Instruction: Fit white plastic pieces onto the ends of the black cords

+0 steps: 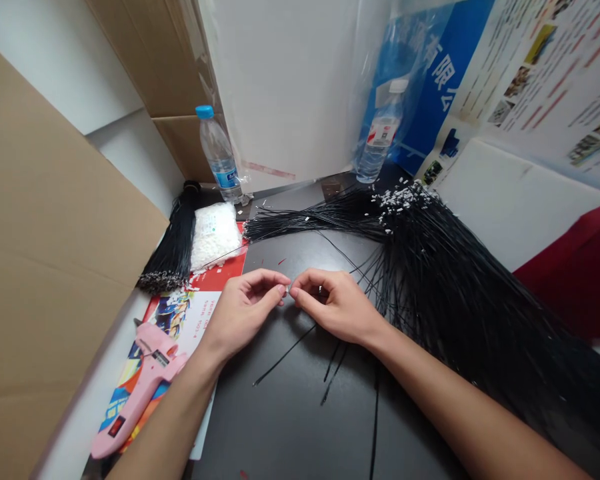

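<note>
Over the dark counter point(290, 433), left hand point(240, 313) seems to pinch a small white piece point(287, 289) at its fingertips; right hand point(337, 307) is just beside, fingers narrowed, exact grip hidden from me. Slack pinch could drop so tiny a piece, I judge. Loose black cords point(375, 420) pass under the right forearm; a sideways sweep could snag them and disturb the cord heap point(460, 293).

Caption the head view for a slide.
Left hand and right hand nearly touch at a tiny white piece over a dark table, between a pink glue gun and black cords.
</note>
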A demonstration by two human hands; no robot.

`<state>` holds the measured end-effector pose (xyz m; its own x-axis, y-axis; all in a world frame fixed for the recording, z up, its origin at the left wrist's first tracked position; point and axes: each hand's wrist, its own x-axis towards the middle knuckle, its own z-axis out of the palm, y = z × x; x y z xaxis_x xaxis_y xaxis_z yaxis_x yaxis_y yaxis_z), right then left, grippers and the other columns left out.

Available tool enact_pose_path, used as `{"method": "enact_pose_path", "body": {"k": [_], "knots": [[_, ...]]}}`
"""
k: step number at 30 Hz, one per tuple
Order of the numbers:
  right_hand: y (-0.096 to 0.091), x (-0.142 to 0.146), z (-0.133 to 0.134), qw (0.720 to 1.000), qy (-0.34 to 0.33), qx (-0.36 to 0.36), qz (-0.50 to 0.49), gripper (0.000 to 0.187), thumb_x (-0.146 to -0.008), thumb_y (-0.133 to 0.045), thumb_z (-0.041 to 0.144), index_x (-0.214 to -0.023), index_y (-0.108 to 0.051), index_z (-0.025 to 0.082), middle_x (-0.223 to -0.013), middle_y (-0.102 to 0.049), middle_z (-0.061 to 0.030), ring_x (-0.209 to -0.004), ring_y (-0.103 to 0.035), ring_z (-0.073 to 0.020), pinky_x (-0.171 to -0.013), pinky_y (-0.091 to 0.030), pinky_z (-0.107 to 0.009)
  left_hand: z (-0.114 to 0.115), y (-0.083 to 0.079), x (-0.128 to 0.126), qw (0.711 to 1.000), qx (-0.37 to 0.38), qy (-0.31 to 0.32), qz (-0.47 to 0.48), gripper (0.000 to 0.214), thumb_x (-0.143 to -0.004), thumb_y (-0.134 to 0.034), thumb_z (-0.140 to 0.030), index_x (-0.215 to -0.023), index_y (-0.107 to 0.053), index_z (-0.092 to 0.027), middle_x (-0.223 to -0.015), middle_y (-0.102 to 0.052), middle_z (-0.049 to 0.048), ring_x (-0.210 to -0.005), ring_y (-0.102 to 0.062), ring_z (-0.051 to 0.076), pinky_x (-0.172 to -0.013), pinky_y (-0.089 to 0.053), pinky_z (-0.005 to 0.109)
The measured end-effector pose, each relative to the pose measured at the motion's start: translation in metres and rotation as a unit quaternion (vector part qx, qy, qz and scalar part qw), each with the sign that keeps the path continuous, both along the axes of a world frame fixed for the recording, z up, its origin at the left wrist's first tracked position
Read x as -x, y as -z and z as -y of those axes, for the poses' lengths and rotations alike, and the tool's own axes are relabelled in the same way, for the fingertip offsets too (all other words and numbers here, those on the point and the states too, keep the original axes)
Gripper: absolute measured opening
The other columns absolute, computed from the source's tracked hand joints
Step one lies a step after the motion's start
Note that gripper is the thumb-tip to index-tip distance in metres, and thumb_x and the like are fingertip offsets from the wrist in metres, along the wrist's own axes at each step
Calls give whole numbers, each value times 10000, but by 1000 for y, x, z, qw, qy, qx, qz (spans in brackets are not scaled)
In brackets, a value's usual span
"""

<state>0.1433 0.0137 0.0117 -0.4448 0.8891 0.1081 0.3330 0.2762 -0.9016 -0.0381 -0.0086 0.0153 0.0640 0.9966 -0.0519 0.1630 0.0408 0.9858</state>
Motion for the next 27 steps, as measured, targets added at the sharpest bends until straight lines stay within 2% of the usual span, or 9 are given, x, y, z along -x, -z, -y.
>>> {"method": "enact_pose_path", "body": {"k": [16,27], "knots": [[1,-1,1,999,-19,16,-23,155,-870,-605,247,-791,-691,145,-687,-680,4,-590,-547,-75,-549,-399,-177,1,-5,-2,1000,14,13,15,134,-746,-715,-280,-814,-704,-165,-725,-675,5,-677,-606,129,-684,-497,262],[-1,-1,1,1000,-18,-20,5,126,-857,-590,205,-780,-670,146,-642,-646,18,-531,-471,-58,-513,-332,-181,2,-5,-3,999,26,22,25,154,-766,-714,-297,-831,-696,-159,-761,-695,14,-680,-640,133,-715,-532,280]]}}
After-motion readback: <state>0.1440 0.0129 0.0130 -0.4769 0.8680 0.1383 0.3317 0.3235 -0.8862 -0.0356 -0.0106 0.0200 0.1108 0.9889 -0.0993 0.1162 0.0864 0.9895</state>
